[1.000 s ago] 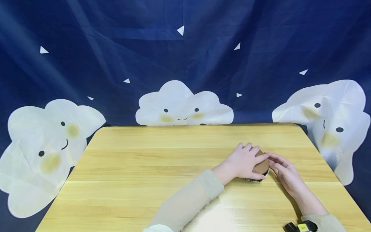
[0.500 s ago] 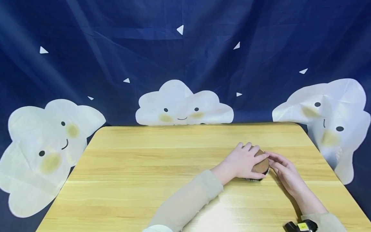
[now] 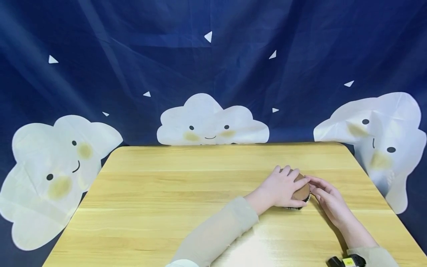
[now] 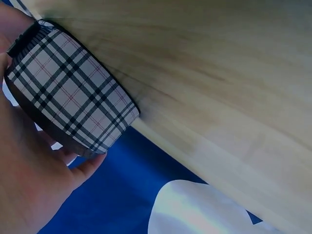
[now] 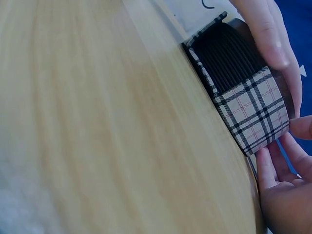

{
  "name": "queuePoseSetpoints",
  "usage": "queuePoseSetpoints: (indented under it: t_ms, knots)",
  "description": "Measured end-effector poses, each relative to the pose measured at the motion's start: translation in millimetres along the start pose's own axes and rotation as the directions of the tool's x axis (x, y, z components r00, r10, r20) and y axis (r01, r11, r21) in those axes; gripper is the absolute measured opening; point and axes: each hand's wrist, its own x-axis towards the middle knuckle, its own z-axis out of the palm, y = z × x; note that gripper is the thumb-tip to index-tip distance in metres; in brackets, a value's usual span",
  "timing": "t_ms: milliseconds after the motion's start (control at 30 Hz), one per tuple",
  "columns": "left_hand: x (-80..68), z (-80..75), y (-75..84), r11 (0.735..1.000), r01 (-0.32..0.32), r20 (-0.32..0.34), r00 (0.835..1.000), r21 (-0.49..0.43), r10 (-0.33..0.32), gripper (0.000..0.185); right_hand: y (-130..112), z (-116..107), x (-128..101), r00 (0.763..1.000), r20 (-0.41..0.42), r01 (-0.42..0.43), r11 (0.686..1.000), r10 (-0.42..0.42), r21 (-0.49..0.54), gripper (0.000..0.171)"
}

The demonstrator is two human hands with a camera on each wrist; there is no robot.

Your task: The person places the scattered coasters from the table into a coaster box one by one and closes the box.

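Observation:
A round case (image 3: 303, 191) with a brown top and a plaid side band lies on the wooden table (image 3: 186, 193), right of centre. My left hand (image 3: 284, 185) lies over its top, with the fingers curled round the rim. My right hand (image 3: 313, 185) meets the case from the right and pinches its side with thumb and fingertips. The left wrist view shows the plaid band (image 4: 73, 97) held in my left palm (image 4: 29, 185). In the right wrist view the plaid band (image 5: 251, 109) ends beside a black ribbed strip (image 5: 224, 56), and my right fingertips (image 5: 273, 165) touch the band's end.
The table's far edge meets a dark blue backdrop (image 3: 213, 66) with white cloud figures (image 3: 210, 122). A black device with a yellow label (image 3: 347, 261) sits on my right wrist. Bare tabletop stretches to the left and front of the case.

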Motion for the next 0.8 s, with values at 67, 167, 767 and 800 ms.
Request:
queuePoseSetpoints:
  t_ms: [67, 167, 767, 800]
  knots:
    - [0.1, 0.0, -1.0, 1.0, 0.0, 0.019, 1.0, -0.016, 0.0, 0.082, 0.8, 0.1, 0.0, 1.0, -0.002, 0.001, 1.0, -0.001, 0.003, 0.054]
    - [0.0, 0.1, -4.0, 0.999, 0.003, 0.029, 1.0, -0.046, -0.001, 0.076, 1.8, 0.4, 0.1, 1.0, 0.006, 0.013, 1.0, -0.013, 0.007, 0.054]
    - [-27.9, 3.3, -57.2, 0.997, 0.032, -0.059, 0.998, -0.066, -0.036, 0.065, 0.1, 1.0, -1.3, 0.999, 0.038, 0.035, 0.999, -0.037, 0.037, 0.051]
    - [-31.0, 3.3, -61.0, 0.997, 0.039, -0.054, 0.998, -0.067, -0.043, 0.065, 0.1, 0.8, -1.2, 0.998, 0.04, 0.037, 0.998, -0.039, 0.042, 0.052]
